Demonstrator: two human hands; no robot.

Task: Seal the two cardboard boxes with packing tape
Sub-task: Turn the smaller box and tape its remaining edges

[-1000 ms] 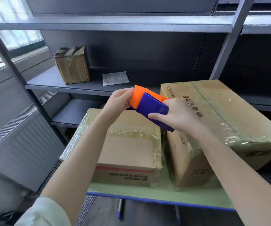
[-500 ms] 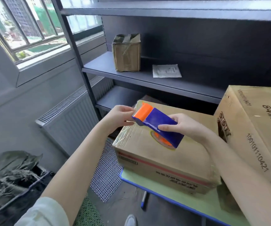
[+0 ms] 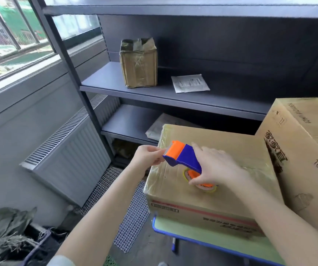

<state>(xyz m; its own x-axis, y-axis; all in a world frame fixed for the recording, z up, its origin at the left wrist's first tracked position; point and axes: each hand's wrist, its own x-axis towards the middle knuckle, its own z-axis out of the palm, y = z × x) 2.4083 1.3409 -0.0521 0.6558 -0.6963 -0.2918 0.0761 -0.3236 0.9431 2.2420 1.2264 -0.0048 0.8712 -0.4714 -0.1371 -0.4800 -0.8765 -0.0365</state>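
The dispenser (image 3: 183, 159) has sunk lower over the box (image 3: 240, 150). The right hand (image 3: 217, 167) grips it, and the left fingers (image 3: 155, 150) pinch its orange end.

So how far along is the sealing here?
Done: the small box already carries glossy tape across its top and left edge. In hand: the right hand holds the dispenser over that box, while the left hand pinches at its orange end, apparently drawing tape for another strip. Left: laying that strip; the big box is only partly in view, so its seal cannot be judged.
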